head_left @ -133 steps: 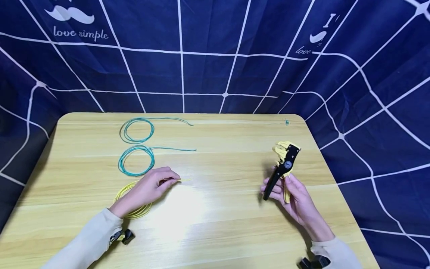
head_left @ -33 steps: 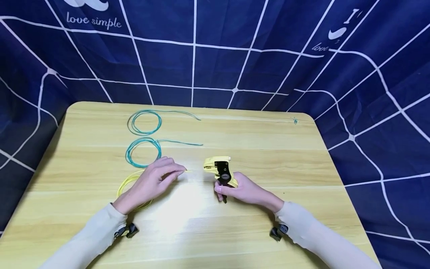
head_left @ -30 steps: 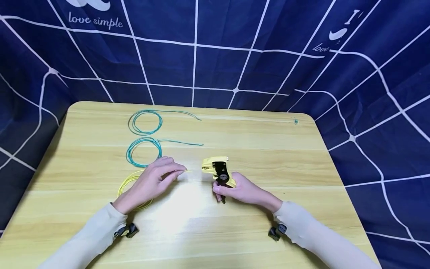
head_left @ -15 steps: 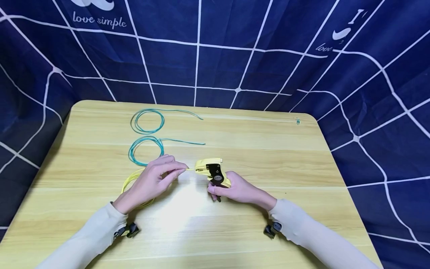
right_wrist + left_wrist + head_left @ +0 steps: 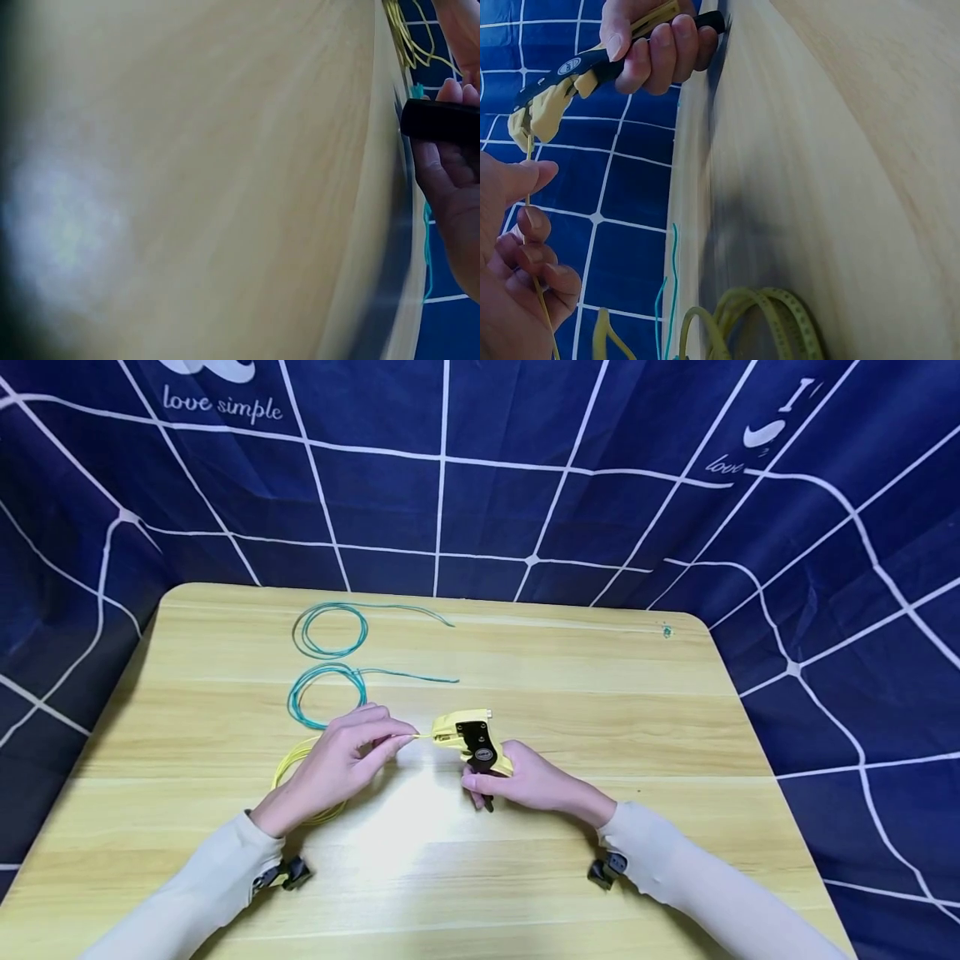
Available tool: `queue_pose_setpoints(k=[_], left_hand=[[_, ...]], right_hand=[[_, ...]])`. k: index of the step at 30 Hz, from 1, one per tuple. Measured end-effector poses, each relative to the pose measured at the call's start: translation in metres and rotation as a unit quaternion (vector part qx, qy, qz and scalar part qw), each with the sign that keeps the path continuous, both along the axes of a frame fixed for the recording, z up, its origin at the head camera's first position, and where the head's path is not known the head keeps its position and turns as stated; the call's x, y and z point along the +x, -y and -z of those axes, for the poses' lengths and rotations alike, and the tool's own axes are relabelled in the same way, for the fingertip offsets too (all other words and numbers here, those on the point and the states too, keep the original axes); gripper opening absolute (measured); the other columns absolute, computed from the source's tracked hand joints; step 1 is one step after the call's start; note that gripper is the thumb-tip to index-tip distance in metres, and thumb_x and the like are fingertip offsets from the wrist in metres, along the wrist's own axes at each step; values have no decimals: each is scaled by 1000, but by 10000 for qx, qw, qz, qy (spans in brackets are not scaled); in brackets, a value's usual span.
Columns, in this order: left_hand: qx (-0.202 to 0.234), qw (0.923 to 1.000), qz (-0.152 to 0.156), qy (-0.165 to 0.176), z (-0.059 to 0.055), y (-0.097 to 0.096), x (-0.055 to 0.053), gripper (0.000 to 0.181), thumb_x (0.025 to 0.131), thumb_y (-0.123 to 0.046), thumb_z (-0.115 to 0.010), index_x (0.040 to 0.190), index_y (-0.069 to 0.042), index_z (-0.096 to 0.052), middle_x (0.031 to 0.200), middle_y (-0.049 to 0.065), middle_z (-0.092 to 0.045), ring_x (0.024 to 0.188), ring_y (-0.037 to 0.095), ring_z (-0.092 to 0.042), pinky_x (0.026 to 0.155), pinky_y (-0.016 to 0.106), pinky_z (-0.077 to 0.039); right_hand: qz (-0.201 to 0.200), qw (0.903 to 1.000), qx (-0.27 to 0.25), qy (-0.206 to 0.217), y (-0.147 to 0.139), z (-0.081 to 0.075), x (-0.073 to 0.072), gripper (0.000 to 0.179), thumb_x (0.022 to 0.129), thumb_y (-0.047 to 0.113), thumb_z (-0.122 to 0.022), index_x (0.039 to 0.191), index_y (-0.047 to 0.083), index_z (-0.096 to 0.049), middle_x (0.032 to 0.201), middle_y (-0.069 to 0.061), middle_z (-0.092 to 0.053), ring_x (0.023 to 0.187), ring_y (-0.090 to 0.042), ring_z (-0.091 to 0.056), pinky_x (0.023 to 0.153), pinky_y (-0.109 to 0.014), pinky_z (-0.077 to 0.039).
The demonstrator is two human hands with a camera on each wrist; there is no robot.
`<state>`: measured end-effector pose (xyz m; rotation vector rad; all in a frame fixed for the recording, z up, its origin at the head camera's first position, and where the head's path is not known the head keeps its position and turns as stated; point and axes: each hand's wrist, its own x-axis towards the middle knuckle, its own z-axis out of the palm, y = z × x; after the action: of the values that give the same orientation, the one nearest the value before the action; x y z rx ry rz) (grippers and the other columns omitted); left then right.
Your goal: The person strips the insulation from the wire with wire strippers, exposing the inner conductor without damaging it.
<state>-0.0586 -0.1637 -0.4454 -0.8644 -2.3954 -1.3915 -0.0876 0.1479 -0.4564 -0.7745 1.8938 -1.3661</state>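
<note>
My left hand (image 5: 352, 756) pinches a yellow wire (image 5: 540, 292) close to its end, thumb against fingertips. The rest of that wire lies in a yellow coil (image 5: 288, 760) on the table, partly behind the hand and wrist. My right hand (image 5: 521, 777) grips the handles of a yellow-and-black wire stripper (image 5: 468, 739) held above the table. Its nose faces left, and the wire's end runs into the jaws in the left wrist view. In the right wrist view a black handle end (image 5: 439, 120) sticks out of the right hand.
Two teal wire coils lie further back, the rear coil (image 5: 330, 631) and the nearer coil (image 5: 326, 693), their free ends pointing right. Small teal scraps (image 5: 667, 632) sit at the far right corner. A dark blue gridded curtain (image 5: 495, 460) surrounds the table (image 5: 600, 693).
The right hand has brought the wire stripper from the right side over to the left hand, turning its nose leftward. The wire's end, earlier apart from it, now meets the jaws.
</note>
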Motion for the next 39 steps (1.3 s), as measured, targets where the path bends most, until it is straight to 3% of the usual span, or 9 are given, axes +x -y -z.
queue_pose_setpoints(k=[6, 19, 39], left_hand=[[-25, 10000, 54, -48, 1, -1, -1, 17, 101, -2, -77, 112, -13, -85, 86, -15, -59, 82, 8, -53, 68, 29, -46], [-17, 9998, 15, -177, 2, -3, 0, 22, 99, 1, -78, 115, -13, -85, 84, -14, -59, 79, 8, -52, 69, 20, -41], [-280, 9995, -58, -97, 3, 0, 1, 27, 97, 2, -78, 121, -9, -85, 83, -13, -53, 79, 7, -49, 65, 23, -41]], right_hand=[[-3, 10000, 18, 38, 3, 0, 0, 30, 110, 25, -66, 96, 1, -75, 80, -10, -74, 76, -28, -68, 74, -32, -54], [-42, 9999, 84, -63, 7, 0, 1, 31, 110, 26, -66, 93, 2, -75, 76, -9, -73, 71, -25, -67, 70, -30, -53], [-66, 9999, -62, -96, 9, 4, 2, 32, 109, 23, -66, 88, 0, -74, 72, -11, -71, 67, -23, -66, 69, -30, -52]])
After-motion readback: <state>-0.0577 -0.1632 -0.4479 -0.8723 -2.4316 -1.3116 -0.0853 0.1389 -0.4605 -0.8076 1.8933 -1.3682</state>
